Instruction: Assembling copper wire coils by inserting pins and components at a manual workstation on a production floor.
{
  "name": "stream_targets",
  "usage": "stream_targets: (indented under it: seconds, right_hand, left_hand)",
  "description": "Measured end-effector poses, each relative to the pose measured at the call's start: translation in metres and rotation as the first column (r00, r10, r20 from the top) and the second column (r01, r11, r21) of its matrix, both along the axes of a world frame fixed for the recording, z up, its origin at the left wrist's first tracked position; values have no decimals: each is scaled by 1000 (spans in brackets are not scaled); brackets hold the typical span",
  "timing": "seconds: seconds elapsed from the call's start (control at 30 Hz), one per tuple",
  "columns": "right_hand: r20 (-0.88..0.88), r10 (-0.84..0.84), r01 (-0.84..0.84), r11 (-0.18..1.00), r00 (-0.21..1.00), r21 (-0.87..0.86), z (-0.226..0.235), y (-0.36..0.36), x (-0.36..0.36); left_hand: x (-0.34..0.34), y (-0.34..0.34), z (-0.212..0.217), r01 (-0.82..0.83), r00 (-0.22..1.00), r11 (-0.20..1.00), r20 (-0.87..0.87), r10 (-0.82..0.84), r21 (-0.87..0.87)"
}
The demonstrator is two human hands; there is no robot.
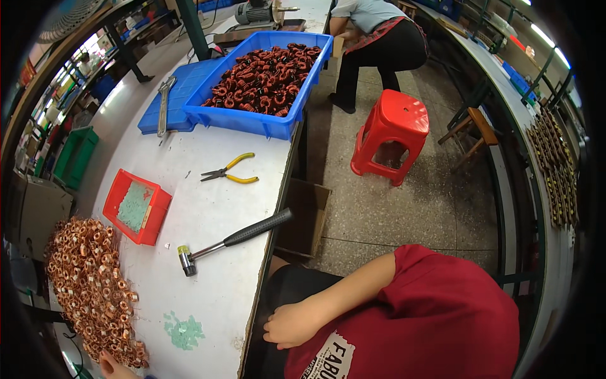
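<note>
My right hand (294, 324) rests on my black-clothed thigh beside the table edge, its fingers loosely curled, with nothing seen in them. Only part of my left hand (115, 368) shows at the lower edge, by a heap of copper-wound rings (91, 287) with loose wire ends. Most of its fingers are cut off there. Pale green small flat pieces (184, 330) lie on the table between the hands. Farther off is a small mallet (218, 249) with a black grip and a yellow-and-black head. Beyond it lie pliers (230, 170) with yellow handles.
A red bin (161, 218) holds more pale green pieces. Farther back, a blue crate (297, 126) is full of dark red wound rings, beside an adjustable wrench (163, 107) on a blue lid (183, 88). A red stool (404, 114), a cardboard box (322, 218) and a bending person (385, 35) are beyond.
</note>
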State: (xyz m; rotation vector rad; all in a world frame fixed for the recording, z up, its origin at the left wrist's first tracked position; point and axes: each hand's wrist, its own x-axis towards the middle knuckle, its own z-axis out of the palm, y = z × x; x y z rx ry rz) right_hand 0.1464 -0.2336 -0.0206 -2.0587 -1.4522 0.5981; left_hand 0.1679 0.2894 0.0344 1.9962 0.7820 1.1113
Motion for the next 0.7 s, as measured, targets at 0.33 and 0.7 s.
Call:
stream_targets:
  seconds: [0.33, 0.7]
  right_hand:
    - [13, -37, 37, 998, 999, -51, -8, 3, -4]
    - [-75, -52, 43, 992, 996, -116, 45, -2, 22]
  left_hand:
    - [0, -84, 67, -308, 917, 837, 375, 135, 452]
    - [-68, -256, 44, 850, 497, 11, 796, -345, -526]
